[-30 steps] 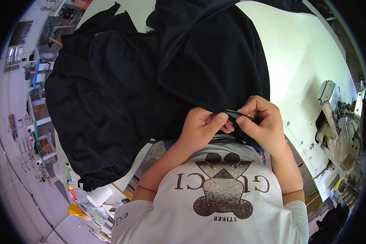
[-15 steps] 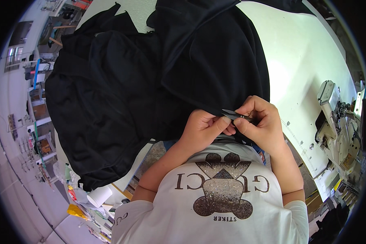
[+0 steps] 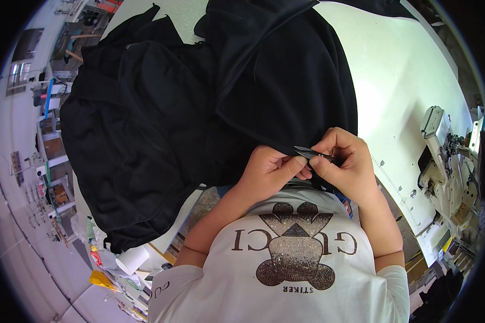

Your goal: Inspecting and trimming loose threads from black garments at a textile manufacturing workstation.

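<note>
Black fabric (image 3: 140, 124) lies in a heap over the table, and its near edge reaches down to both hands. My left hand (image 3: 272, 171) pinches that edge between thumb and fingers. In my right hand (image 3: 347, 159) is a small pair of thread snips (image 3: 305, 152), gripped between thumb and forefinger. The blades point left, right at my left thumb and the cloth's edge. The blades look closed or almost so. What the snips touch under the left fingertips is hidden.
The white table (image 3: 399, 81) stretches to the right, with a ruler scale (image 3: 396, 185) along its near edge. At the far right stands a sewing machine (image 3: 439, 151). A white cup-like container (image 3: 132, 260) is at the lower left. Shelves and equipment line the left.
The snips' blades have drawn closer together. Both hands stay almost in place, and the fabric shifts only slightly.
</note>
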The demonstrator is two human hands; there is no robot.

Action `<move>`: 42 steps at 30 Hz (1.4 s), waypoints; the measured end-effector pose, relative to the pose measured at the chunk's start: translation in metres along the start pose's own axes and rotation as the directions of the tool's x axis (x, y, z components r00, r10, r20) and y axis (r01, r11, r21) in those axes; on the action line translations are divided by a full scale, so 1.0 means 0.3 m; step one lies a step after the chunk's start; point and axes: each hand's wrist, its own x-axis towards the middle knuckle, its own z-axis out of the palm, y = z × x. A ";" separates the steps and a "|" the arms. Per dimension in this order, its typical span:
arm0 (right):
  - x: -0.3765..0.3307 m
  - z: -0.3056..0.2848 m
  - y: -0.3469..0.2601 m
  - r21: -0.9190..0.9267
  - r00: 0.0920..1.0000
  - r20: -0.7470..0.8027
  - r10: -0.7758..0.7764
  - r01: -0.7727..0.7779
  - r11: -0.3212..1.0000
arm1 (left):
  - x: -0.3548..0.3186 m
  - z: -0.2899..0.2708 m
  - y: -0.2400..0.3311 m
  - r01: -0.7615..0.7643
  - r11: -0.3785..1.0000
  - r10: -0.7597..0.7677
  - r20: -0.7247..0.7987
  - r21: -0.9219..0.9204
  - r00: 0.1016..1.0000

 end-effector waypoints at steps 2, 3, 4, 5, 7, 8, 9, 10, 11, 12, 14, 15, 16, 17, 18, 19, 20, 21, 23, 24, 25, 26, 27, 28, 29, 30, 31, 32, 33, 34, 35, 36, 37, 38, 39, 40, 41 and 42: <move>0.001 0.002 -0.004 0.003 1.000 0.001 0.003 -0.003 1.000 | -0.001 -0.001 -0.001 -0.001 1.000 0.001 0.000 -0.001 1.000; 0.000 -0.003 0.001 0.003 1.000 0.000 0.002 -0.002 1.000 | -0.001 -0.001 -0.001 -0.002 1.000 0.002 0.001 -0.001 1.000; -0.001 -0.013 0.013 -0.039 1.000 0.000 0.010 -0.010 0.999 | -0.001 0.000 -0.002 -0.002 1.000 0.002 0.002 0.000 1.000; -0.002 -0.018 0.020 -0.080 1.000 0.000 0.018 -0.018 0.997 | -0.001 0.000 -0.003 -0.003 1.000 0.003 0.004 0.001 1.000; -0.002 -0.007 0.019 -0.056 1.000 -0.018 0.000 -0.001 0.998 | -0.002 0.000 -0.003 -0.001 1.000 0.001 0.002 -0.006 1.000; -0.001 -0.003 0.020 -0.032 0.999 -0.035 -0.017 0.016 0.999 | -0.002 0.000 -0.003 0.001 1.000 -0.001 -0.001 -0.012 1.000; 0.000 -0.009 0.024 -0.031 0.999 -0.032 -0.020 0.019 0.999 | -0.004 0.001 -0.003 -0.001 1.000 0.001 -0.003 -0.009 1.000; 0.003 -0.021 0.032 -0.019 0.995 -0.091 -0.025 0.024 1.000 | -0.007 0.000 -0.003 0.019 1.000 -0.019 -0.014 -0.022 1.000; 0.005 -0.034 0.041 -0.007 0.988 -0.150 -0.031 0.030 1.000 | -0.009 0.001 -0.003 0.038 0.999 -0.038 -0.024 -0.033 0.999; 0.005 -0.047 0.050 0.031 0.967 -0.246 -0.070 0.080 0.996 | -0.009 0.001 -0.007 0.033 0.999 -0.034 -0.028 -0.027 0.999; 0.003 -0.083 0.030 0.253 0.922 -0.385 -0.043 0.151 0.956 | -0.009 0.000 -0.017 0.041 0.999 -0.041 -0.015 -0.027 0.999; 0.009 -0.115 0.050 0.251 0.867 -0.490 -0.087 0.236 0.939 | -0.005 0.005 -0.008 0.058 0.998 -0.058 -0.027 -0.033 0.998; 0.018 -0.126 0.047 0.307 0.834 -0.547 -0.070 0.278 0.910 | -0.010 0.003 -0.010 0.052 0.998 -0.053 -0.039 -0.023 0.998; 0.025 -0.128 0.029 0.341 0.817 -0.576 -0.036 0.280 0.898 | -0.016 -0.003 -0.018 0.062 0.997 -0.065 -0.051 -0.046 0.997; 0.035 -0.130 0.024 0.382 0.801 -0.598 -0.020 0.306 0.872 | -0.025 -0.013 -0.023 0.070 0.995 -0.074 -0.063 -0.068 0.995; 0.034 -0.166 0.038 0.367 0.822 -0.561 -0.099 0.354 0.860 | -0.034 -0.020 -0.027 0.056 0.996 -0.060 -0.067 -0.062 0.996; 0.036 -0.196 0.045 0.257 0.826 -0.548 -0.136 0.321 0.911 | -0.037 -0.028 -0.040 0.065 0.997 -0.071 -0.138 -0.051 0.988; 0.041 -0.212 0.045 0.142 0.830 -0.530 -0.174 0.289 0.947 | -0.042 -0.033 -0.046 0.071 0.997 -0.078 -0.210 -0.039 0.975; 0.092 -0.205 0.021 -0.090 0.828 -0.469 -0.308 0.302 0.949 | -0.021 0.003 -0.035 -0.025 0.838 -0.187 -0.330 -0.544 0.925; 0.145 -0.175 0.001 -0.238 0.782 -0.481 -0.397 0.320 0.917 | -0.017 0.008 -0.012 -0.057 0.700 -0.252 -0.321 -0.711 0.913; 0.204 -0.139 -0.015 -0.273 0.785 -0.419 -0.456 0.371 0.888 | -0.009 0.013 0.010 -0.027 0.653 -0.384 -0.361 -0.757 0.850; 0.250 -0.104 -0.076 -0.365 0.827 -0.270 -0.493 0.386 0.847 | -0.034 -0.021 -0.013 -0.050 0.664 -0.355 -0.373 -0.746 0.857; 0.310 -0.063 -0.103 -0.430 0.803 -0.158 -0.574 0.468 0.773 | -0.073 -0.083 -0.077 -0.065 0.597 -0.241 -0.256 -0.800 0.936; 0.365 -0.009 -0.124 -0.541 0.790 -0.034 -0.612 0.500 0.676 | -0.102 -0.123 -0.106 -0.064 0.529 -0.112 -0.144 -0.846 0.983; 0.432 0.019 -0.125 -0.690 0.619 0.115 -0.777 0.612 0.386 | -0.096 -0.085 -0.054 -0.113 0.549 -0.187 -0.254 -0.828 0.949; 0.479 0.046 -0.122 -0.710 0.681 0.165 -0.714 0.584 0.394 | -0.102 -0.076 -0.022 -0.127 0.555 -0.164 -0.258 -0.822 0.952; 0.523 0.048 -0.106 -0.733 0.724 0.204 -0.659 0.559 0.387 | -0.107 -0.071 0.007 -0.197 0.613 -0.156 -0.362 -0.765 0.919; 0.568 0.043 -0.082 -0.775 0.741 0.258 -0.619 0.542 0.325 | -0.120 -0.077 0.032 -0.268 0.670 -0.138 -0.471 -0.692 0.871; 0.598 0.052 -0.068 -0.786 0.761 0.280 -0.586 0.531 0.315 | -0.144 -0.133 0.007 -0.359 0.686 0.049 -0.453 -0.632 0.890; 0.622 0.042 -0.054 -0.805 0.785 0.289 -0.548 0.509 0.304 | -0.149 -0.111 0.074 -0.381 0.722 0.040 -0.515 -0.578 0.856; 0.638 0.038 -0.056 -0.817 0.761 0.299 -0.576 0.516 0.257 | -0.164 -0.085 0.148 -0.404 0.755 0.039 -0.580 -0.516 0.814; 0.656 0.023 -0.051 -0.827 0.757 0.289 -0.587 0.506 0.245 | -0.191 -0.127 0.141 -0.425 0.703 0.083 -0.527 -0.570 0.846; 0.672 0.020 -0.061 -0.836 0.751 0.280 -0.598 0.497 0.234 | -0.218 -0.163 0.151 -0.419 0.674 0.066 -0.516 -0.608 0.854; 0.670 0.028 -0.084 -0.830 0.713 0.243 -0.658 0.504 0.239 | -0.245 -0.190 0.181 -0.410 0.643 0.047 -0.500 -0.647 0.865; 0.671 0.031 -0.102 -0.827 0.710 0.204 -0.674 0.493 0.269 | -0.276 -0.218 0.215 -0.411 0.669 0.072 -0.497 -0.619 0.865; 0.672 0.026 -0.118 -0.825 0.707 0.160 -0.689 0.479 0.299 | -0.311 -0.237 0.266 -0.462 0.650 0.074 -0.555 -0.603 0.829; 0.678 0.018 -0.130 -0.841 0.684 0.144 -0.715 0.465 0.275 | -0.358 -0.267 0.318 -0.504 0.565 0.131 -0.532 -0.653 0.837; 0.682 -0.003 -0.134 -0.854 0.689 0.120 -0.714 0.438 0.279 | -0.378 -0.284 0.393 -0.584 0.593 0.119 -0.656 -0.555 0.745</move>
